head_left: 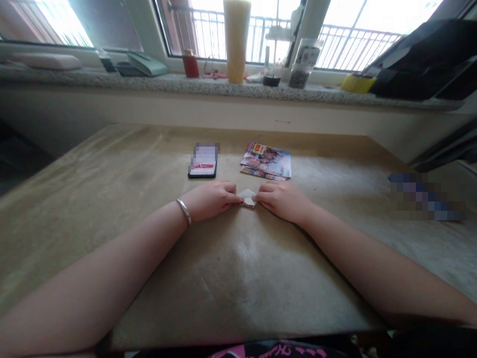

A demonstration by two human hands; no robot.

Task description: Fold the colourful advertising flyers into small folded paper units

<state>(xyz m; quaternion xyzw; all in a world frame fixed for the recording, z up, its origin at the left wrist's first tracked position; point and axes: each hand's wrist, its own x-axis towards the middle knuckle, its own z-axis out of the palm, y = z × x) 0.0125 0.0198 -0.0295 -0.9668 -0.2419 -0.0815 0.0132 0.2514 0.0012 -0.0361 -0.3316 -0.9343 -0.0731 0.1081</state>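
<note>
Between my two hands a small piece of folded paper (248, 197) lies on the table, white on top with a pointed upper edge and a patterned strip along its lower edge. My left hand (218, 200), with a silver bangle at the wrist, pinches its left side. On the right side my right hand (280, 200) presses the paper with closed fingers. The fingertips partly cover both of the paper's ends. Just beyond my hands are a phone (203, 160) on the left and a stack of colourful printed sheets (266, 160) on the right.
The brown table (238, 278) runs to the wall under a window. On the stone sill (208, 84) stand a tall yellowish cylinder (237, 42), a red jar (190, 64), clear containers, yellow tape (357, 83) and a black bag (421, 64). A blurred flat item (425, 196) lies far right.
</note>
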